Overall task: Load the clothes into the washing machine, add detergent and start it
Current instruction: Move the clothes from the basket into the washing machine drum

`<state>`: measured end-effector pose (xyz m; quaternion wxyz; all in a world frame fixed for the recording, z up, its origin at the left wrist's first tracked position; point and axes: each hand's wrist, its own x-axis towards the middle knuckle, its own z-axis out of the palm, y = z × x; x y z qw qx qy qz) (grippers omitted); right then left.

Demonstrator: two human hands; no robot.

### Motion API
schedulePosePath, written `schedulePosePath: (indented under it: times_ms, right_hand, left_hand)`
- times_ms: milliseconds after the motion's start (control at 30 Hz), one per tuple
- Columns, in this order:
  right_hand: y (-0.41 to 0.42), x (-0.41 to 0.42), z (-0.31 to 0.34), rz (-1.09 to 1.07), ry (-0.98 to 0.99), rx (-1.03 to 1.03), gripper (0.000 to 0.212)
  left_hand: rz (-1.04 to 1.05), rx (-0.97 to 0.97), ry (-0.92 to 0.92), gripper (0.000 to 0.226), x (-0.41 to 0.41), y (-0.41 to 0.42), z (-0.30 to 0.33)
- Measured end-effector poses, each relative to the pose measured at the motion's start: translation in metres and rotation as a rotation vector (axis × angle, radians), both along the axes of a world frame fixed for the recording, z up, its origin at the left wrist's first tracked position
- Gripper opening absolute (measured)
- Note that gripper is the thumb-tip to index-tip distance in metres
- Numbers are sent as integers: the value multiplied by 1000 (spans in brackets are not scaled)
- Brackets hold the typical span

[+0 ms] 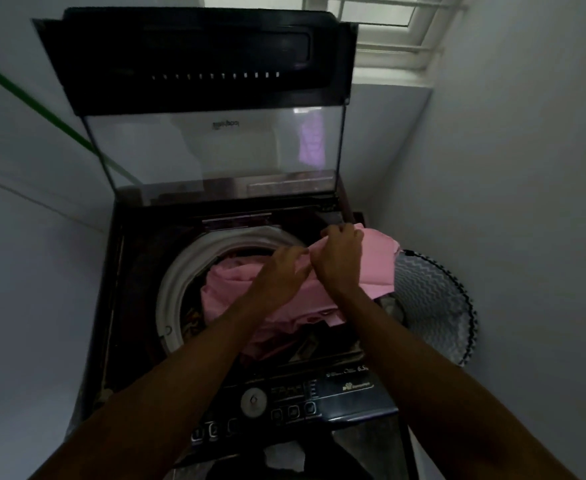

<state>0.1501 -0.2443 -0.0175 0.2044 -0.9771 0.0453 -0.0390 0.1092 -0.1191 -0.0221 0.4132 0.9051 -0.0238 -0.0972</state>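
A dark top-loading washing machine (135, 271) stands below me with its glass lid (215, 147) raised. A pink garment (236, 289) hangs across the white drum rim (177, 271), partly inside the drum and partly draped over the machine's right edge. My right hand (340, 261) grips a fold of the pink cloth above the drum's right side. My left hand (281, 271) is beside it with its fingers on the same cloth. Other dark patterned clothes lie under the pink one in the drum.
The control panel (284, 407) with a round dial and buttons runs along the machine's near edge. A chevron-patterned laundry basket (433, 306) stands to the right against the wall. Walls close in on both sides; a window (381, 26) is at the back.
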Motion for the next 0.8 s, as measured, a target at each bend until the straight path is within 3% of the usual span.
schedulePosePath:
  times_ms: [67,133,233,300,400,533,667,800]
  right_hand:
    - [-12,2,5,-105,-20,-123,50]
    - [-28,7,0,-196,104,-125,74]
    - [-56,10,-14,-273,281,106,93]
    - [-70,8,-20,-245,374,273,85]
    - [-72,2,-20,-194,311,174,63]
    - [-56,0,-10,-153,123,-45,52]
    - [-32,4,-2,-23,9,-14,41]
    - [7,4,0,107,-34,108,40]
  left_hand:
    - [-65,-1,-21,48,1,-17,4]
    - [-89,-9,-42,57,2,-33,4]
    - [-102,3,-84,71,3,-52,-3]
    - [-113,37,-52,76,7,-62,-3]
    - [-162,63,85,84,9,-67,-7]
    - [-119,43,8,77,6,-61,-10]
    - [-153,-106,-122,54,2,-39,-4]
    - [4,-73,-169,79,-6,-14,-1]
